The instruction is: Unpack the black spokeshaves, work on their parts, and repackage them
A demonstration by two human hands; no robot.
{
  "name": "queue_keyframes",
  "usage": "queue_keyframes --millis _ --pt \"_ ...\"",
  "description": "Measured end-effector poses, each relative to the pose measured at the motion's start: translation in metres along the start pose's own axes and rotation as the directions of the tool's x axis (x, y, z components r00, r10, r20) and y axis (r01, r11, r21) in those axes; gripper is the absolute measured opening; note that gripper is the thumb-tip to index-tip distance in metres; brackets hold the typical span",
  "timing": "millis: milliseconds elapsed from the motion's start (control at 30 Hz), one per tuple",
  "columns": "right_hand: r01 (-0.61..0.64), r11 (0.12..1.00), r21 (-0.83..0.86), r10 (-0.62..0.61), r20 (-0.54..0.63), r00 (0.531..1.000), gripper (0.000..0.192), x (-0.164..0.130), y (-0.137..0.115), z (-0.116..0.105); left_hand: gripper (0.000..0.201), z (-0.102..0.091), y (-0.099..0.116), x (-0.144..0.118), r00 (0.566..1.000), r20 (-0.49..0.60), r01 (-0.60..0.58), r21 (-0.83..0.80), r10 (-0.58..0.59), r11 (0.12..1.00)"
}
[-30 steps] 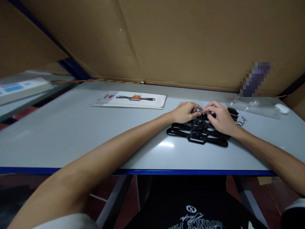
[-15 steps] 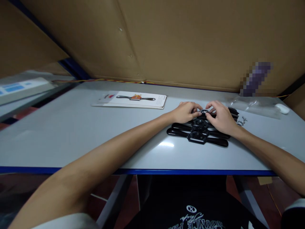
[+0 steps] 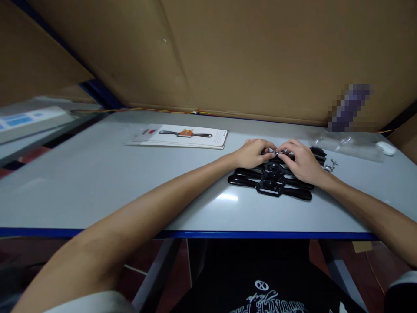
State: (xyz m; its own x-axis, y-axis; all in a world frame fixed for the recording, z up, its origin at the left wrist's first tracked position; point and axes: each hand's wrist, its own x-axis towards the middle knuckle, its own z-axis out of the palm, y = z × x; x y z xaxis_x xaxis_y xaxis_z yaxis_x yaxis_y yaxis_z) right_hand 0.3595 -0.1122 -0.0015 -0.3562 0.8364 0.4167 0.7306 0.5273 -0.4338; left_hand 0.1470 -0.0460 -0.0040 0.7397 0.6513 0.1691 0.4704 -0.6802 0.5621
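Several black two-handled spokeshaves [image 3: 269, 187] lie side by side on the grey table [image 3: 97, 182], right of centre. My left hand [image 3: 252, 153] and my right hand [image 3: 301, 163] meet over the farthest spokeshave [image 3: 317, 152] of the row. The fingertips of both hands pinch a small shiny metal part [image 3: 276, 152] at its middle. My right hand covers the right halves of the far tools. Some small metal screws [image 3: 331, 165] lie just right of my right hand.
A stack of printed backing cards [image 3: 177, 136] showing the same tool lies at the table's back left. A clear plastic bag [image 3: 350, 145] and a small white object [image 3: 386, 148] lie at the back right. Cardboard walls [image 3: 260, 56] close off the back. The table's blue front edge [image 3: 228, 235] is near my body.
My right hand's fingers have shifted slightly over the small metal part. Both arms and the spokeshaves stay where they were.
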Motion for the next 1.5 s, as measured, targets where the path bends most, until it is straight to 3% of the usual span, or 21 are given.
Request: queue_keyframes --millis 167,267,467,667,800,1000,1100,1200,1267,1333,1400,1500 --pt "-0.005 1.0 0.012 0.005 -0.029 1.0 0.014 0.0 -0.003 -0.001 0.036 0.0 0.0 0.0 1.0 0.0 0.002 0.001 -0.002 1.0" --pt "-0.009 1.0 -0.003 0.008 -0.108 0.994 0.014 0.001 -0.007 -0.007 0.038 0.001 -0.001 0.0 1.0 -0.005 0.01 -0.004 -0.01 1.0" --pt "-0.086 0.984 -0.157 0.047 -0.238 0.97 0.013 0.0 -0.002 -0.044 0.033 0.004 -0.004 0.0 1.0 -0.026 0.013 -0.023 -0.014 1.0" --pt "-0.114 0.946 -0.304 0.12 0.0 0.993 0.011 -0.003 0.025 -0.096 0.025 0.006 -0.005 -0.001 0.998 -0.064 0.012 -0.068 -0.016 0.998" --pt "-0.086 0.932 -0.352 0.146 0.147 0.978 0.016 -0.004 0.034 -0.11 0.022 0.007 -0.006 -0.001 0.996 -0.089 0.001 -0.146 -0.014 0.989" --pt "-0.041 0.929 -0.367 0.185 0.367 0.912 0.018 -0.01 0.057 -0.117 0.022 0.007 -0.006 -0.001 0.991 -0.118 0.032 -0.192 -0.055 0.981" --pt "-0.073 0.887 -0.456 0.265 0.373 0.889 0.018 -0.015 0.07 -0.121 0.023 0.006 -0.004 -0.002 0.988 -0.135 0.046 -0.194 -0.073 0.98" --pt "-0.135 0.836 -0.531 0.383 0.391 0.837 0.015 -0.019 0.074 -0.124 0.022 0.006 -0.003 -0.002 0.988 -0.139 0.047 -0.192 -0.074 0.98" --pt "-0.176 0.825 -0.538 0.443 0.421 0.791 0.018 -0.02 0.074 -0.125 0.021 0.006 -0.003 -0.002 0.988 -0.14 0.039 -0.193 -0.067 0.98" --pt "-0.191 0.831 -0.523 0.455 0.438 0.775 0.023 -0.02 0.073 -0.127 0.02 0.006 -0.003 -0.002 0.988 -0.144 0.033 -0.196 -0.062 0.98" --pt "-0.185 0.841 -0.509 0.425 0.408 0.808 0.027 -0.019 0.069 -0.128 0.02 0.006 -0.003 -0.001 0.988 -0.142 0.034 -0.201 -0.063 0.979" --pt "-0.136 0.857 -0.498 0.279 0.225 0.933 0.023 -0.013 0.054 -0.122 0.02 0.006 -0.003 -0.001 0.988 -0.141 0.035 -0.207 -0.066 0.978"
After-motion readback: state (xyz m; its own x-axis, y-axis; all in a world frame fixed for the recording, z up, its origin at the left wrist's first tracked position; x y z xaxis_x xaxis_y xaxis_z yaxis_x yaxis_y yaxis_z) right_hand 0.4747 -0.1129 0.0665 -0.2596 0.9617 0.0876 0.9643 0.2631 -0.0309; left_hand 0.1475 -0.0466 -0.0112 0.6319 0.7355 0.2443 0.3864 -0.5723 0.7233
